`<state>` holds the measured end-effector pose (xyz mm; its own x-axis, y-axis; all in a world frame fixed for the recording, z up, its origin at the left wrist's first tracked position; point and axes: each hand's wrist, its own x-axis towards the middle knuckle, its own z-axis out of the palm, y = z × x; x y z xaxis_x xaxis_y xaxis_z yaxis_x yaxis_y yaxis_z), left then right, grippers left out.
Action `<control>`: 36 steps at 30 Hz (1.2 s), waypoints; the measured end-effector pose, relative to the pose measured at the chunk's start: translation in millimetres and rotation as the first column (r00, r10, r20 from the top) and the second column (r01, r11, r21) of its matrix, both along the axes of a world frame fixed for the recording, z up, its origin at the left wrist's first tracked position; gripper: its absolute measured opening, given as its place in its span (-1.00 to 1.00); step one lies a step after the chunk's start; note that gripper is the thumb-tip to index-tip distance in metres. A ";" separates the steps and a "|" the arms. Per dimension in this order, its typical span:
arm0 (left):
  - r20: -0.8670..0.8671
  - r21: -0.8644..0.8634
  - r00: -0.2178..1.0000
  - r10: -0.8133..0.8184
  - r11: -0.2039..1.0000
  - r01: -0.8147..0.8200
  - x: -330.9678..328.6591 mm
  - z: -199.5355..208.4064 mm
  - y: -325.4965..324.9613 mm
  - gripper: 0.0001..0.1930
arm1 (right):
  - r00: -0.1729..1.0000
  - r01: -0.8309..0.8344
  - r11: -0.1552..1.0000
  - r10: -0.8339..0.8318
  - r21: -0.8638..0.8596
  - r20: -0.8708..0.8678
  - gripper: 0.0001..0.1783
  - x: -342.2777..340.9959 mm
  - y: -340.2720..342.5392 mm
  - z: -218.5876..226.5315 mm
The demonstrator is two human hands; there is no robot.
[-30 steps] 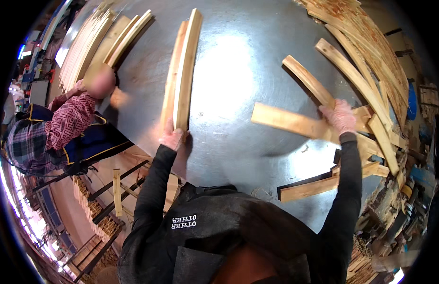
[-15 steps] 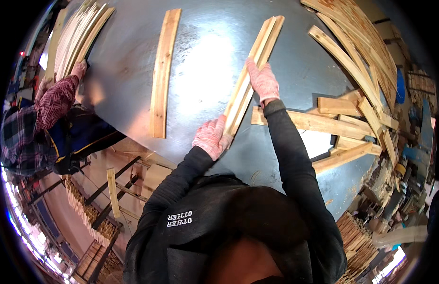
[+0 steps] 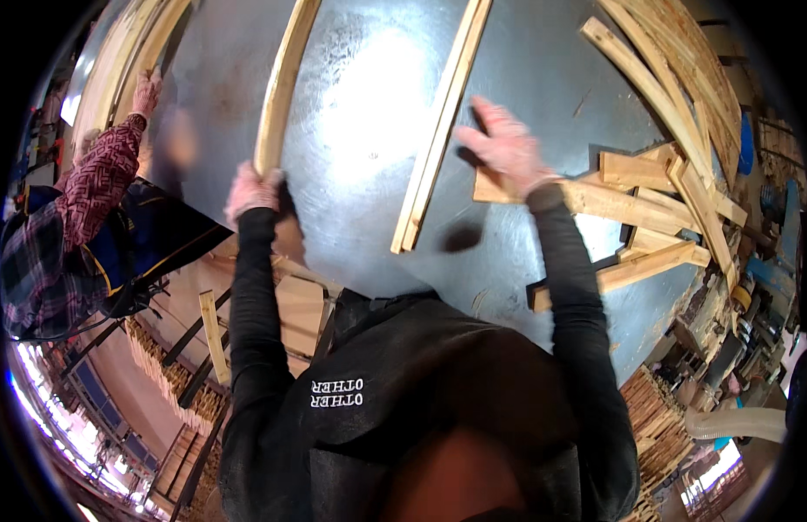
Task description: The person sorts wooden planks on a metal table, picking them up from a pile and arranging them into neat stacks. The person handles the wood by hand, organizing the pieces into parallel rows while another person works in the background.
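Observation:
My left hand [image 3: 252,191], in a pale pink glove, is closed around the near end of a flat wooden board [image 3: 284,91]. That board runs away from me over the grey metal tabletop [image 3: 360,204]. Two narrow wooden strips [image 3: 440,130] lie side by side in the middle of the top, no hand on them. To their right my gloved right hand [image 3: 508,152] hovers open and holds nothing, thumb and fingers apart. Below it shows the end of a short board [image 3: 495,187] from the pile on the right.
Several short offcuts [image 3: 634,170] lie crossed at the right, beside long curved-looking boards [image 3: 651,104]. At the left, a co-worker's gloved hand [image 3: 146,94] rests at a stack of long strips [image 3: 116,78]. Bundled wood [image 3: 660,431] stands beyond the table at lower right.
Both hands have come off the paired strips, which now lie on the table. My left hand moved left and took hold of the single board; my right hand opened and shifted right.

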<state>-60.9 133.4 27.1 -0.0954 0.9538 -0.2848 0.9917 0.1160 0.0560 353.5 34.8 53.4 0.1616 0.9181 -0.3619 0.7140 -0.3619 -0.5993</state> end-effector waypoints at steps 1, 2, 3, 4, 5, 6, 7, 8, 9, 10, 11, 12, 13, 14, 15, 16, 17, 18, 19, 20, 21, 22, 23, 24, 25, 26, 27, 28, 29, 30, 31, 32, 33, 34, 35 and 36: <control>-0.103 0.019 0.994 -0.035 0.999 0.037 -19.8 3.5 8.3 -0.48 | 0.983 -0.131 0.991 0.127 0.022 0.134 0.09 23.1 -20.4 16.1; -0.184 -0.002 0.981 -0.059 0.998 0.059 -32.6 8.3 8.7 -0.54 | 0.948 -0.202 0.977 0.211 -0.062 0.239 0.12 48.2 -32.2 24.6; -0.252 -0.027 0.963 -0.099 0.995 0.095 -39.1 9.7 12.3 -0.60 | 0.894 -0.247 0.956 0.287 -0.156 0.344 0.16 73.6 -47.5 33.3; -0.262 -0.077 0.959 -0.108 0.993 0.091 -46.4 1.1 11.6 -0.61 | 0.836 -0.293 0.920 0.379 -0.261 0.396 0.19 96.5 -68.6 29.6; -0.255 -0.084 0.964 -0.069 0.995 0.049 -37.3 5.8 10.4 -0.58 | 0.771 -0.318 0.875 0.463 -0.366 0.438 0.23 113.1 -92.9 19.4; -0.290 -0.072 0.955 -0.057 0.997 0.037 -30.1 9.3 13.4 -0.56 | 0.724 -0.313 0.872 0.475 -0.375 0.500 0.24 124.1 -114.9 8.8; -0.328 -0.058 0.944 -0.037 0.998 0.019 -24.2 14.3 13.5 -0.54 | 0.672 -0.312 0.869 0.487 -0.383 0.558 0.26 131.5 -128.7 -1.6; -0.350 0.140 0.932 -0.094 0.978 0.152 -18.3 14.4 5.8 -0.47 | 0.666 -0.310 0.849 0.515 -0.428 0.539 0.26 136.1 -131.1 -7.9; -0.304 0.304 0.937 -0.173 0.915 0.267 -6.2 19.7 -2.6 -0.32 | 0.661 -0.319 0.837 0.532 -0.443 0.529 0.23 124.9 -123.6 -1.9; -0.300 0.427 0.936 -0.183 0.852 0.303 1.8 13.8 -4.7 -0.24 | 0.809 -0.248 0.923 0.364 -0.293 0.461 0.21 112.6 -107.8 3.2; -0.298 0.529 0.933 -0.203 0.778 0.338 4.7 3.1 -9.8 -0.17 | 0.919 -0.141 0.977 0.190 -0.163 0.345 0.19 83.0 -91.0 14.9; -0.351 0.567 0.931 -0.105 0.767 0.300 15.5 -0.6 -12.0 -0.09 | 0.976 -0.042 0.999 0.042 -0.007 0.216 0.18 54.1 -78.4 6.8; -0.298 0.602 0.949 -0.098 0.752 0.267 24.6 0.1 -10.5 -0.13 | 0.993 0.088 0.986 -0.098 0.140 0.071 0.17 22.8 -64.2 -1.8; -0.135 0.629 0.976 -0.173 0.746 0.219 27.8 -4.1 -10.6 -0.18 | 0.987 0.156 0.978 -0.158 0.141 0.004 0.19 -13.4 -42.8 -2.9; 0.035 0.645 0.965 -0.259 0.743 0.176 33.7 -12.5 -9.6 -0.22 | 0.981 0.183 0.974 -0.190 0.135 0.040 0.21 -40.8 -23.0 -29.6; 0.144 0.600 0.932 -0.333 0.778 0.186 48.1 -26.9 -14.7 -0.27 | 0.971 0.216 0.968 -0.227 0.127 0.078 0.24 -67.3 -3.4 -59.6; 0.247 0.543 0.897 -0.366 0.819 0.185 62.0 -37.4 -29.1 -0.32 | 0.944 0.231 0.972 -0.234 0.039 0.231 0.24 -93.8 17.3 -25.4; 0.327 0.340 0.856 -0.401 0.895 0.289 89.3 -29.9 -40.6 -0.36 | 0.927 0.272 0.961 -0.273 0.043 0.257 0.23 -101.7 18.6 -28.7; 0.410 0.132 0.813 -0.415 0.908 0.397 114.7 -20.7 -54.0 -0.40 | 0.906 0.311 0.949 -0.314 0.055 0.283 0.22 -107.4 21.5 -36.5; 0.344 0.271 0.745 -0.572 0.820 0.504 129.6 -25.1 -70.5 -0.42 | 0.882 0.345 0.936 -0.351 0.076 0.314 0.21 -110.5 26.1 -42.4; 0.257 0.388 0.669 -0.697 0.708 0.589 134.8 -29.6 -86.6 -0.45 | 0.909 0.397 0.909 -0.409 0.127 0.083 0.17 -105.0 25.4 -51.0; 0.342 0.420 0.668 -0.661 0.744 0.520 131.3 -30.2 -92.5 -0.45 | 0.890 0.453 0.877 -0.432 0.161 -0.149 0.14 -90.1 21.0 -62.8; 0.429 0.447 0.653 -0.624 0.775 0.447 128.7 -29.4 -94.0 -0.46 | 0.748 0.531 0.845 -0.426 0.073 -0.509 0.04 -73.1 16.0 -52.0; 0.515 0.465 0.625 -0.587 0.803 0.372 128.9 -25.2 -90.1 -0.46 | 0.475 0.593 0.802 -0.418 -0.069 -0.775 -0.05 -54.1 10.4 -42.2; 0.330 0.544 0.757 -0.564 0.769 0.336 115.3 -16.6 -75.1 -0.44 | 0.220 0.527 0.838 -0.293 -0.139 -0.931 -0.15 -31.4 13.6 -35.7; 0.098 0.613 0.876 -0.472 0.722 0.320 97.7 -5.2 -52.8 -0.42 | -0.104 0.454 0.845 -0.263 -0.281 -0.959 -0.20 -11.4 4.0 -28.7; 0.185 0.830 0.882 -0.434 0.549 0.096 69.2 -19.8 -22.6 -0.32 | -0.420 0.325 0.864 -0.232 -0.384 -0.877 -0.22 1.2 -5.2 -19.9; -0.218 0.772 0.963 -0.157 0.575 0.269 47.2 -2.9 1.9 -0.15 | -0.522 0.288 0.854 -0.240 -0.434 -0.818 -0.22 10.2 -10.4 -2.8; -0.223 0.379 0.974 0.042 0.924 0.047 35.8 44.7 21.0 -0.06 | -0.623 0.224 0.851 -0.250 -0.475 -0.741 -0.22 17.0 -9.5 11.0; -0.265 0.361 0.961 0.075 0.932 0.027 -12.3 18.5 31.9 -0.05 | -0.478 0.257 0.889 -0.224 -0.379 -0.849 -0.21 23.0 -7.2 14.3; -0.198 0.063 0.967 0.160 0.987 -0.150 -20.8 30.4 43.6 -0.18 | -0.272 0.284 0.906 -0.239 -0.315 -0.932 -0.22 25.9 -3.6 23.5; -0.038 -0.042 0.988 0.152 0.987 -0.154 -40.4 22.2 50.1 -0.27 | -0.059 0.288 0.925 -0.241 -0.247 -0.969 -0.23 24.8 0.9 38.1; 0.121 -0.146 0.980 0.158 0.979 -0.140 -51.3 19.9 54.7 -0.37 | 0.155 0.274 0.945 -0.228 -0.180 -0.961 -0.24 26.5 5.9 44.7; 0.181 -0.126 0.977 0.109 0.988 -0.087 -54.7 14.7 56.9 -0.47 | 0.222 0.283 0.919 -0.342 -0.276 -0.913 -0.32 40.4 12.1 41.9; 0.220 -0.105 0.973 0.073 0.993 -0.051 -53.5 21.4 54.2 -0.56 | 0.687 0.207 0.963 -0.269 -0.173 -0.675 -0.36 44.2 24.8 53.5; 0.296 -0.117 0.954 0.052 0.993 -0.018 -48.9 27.4 56.5 -0.59 | 0.960 0.106 0.979 -0.146 -0.174 -0.237 -0.39 48.1 35.0 70.0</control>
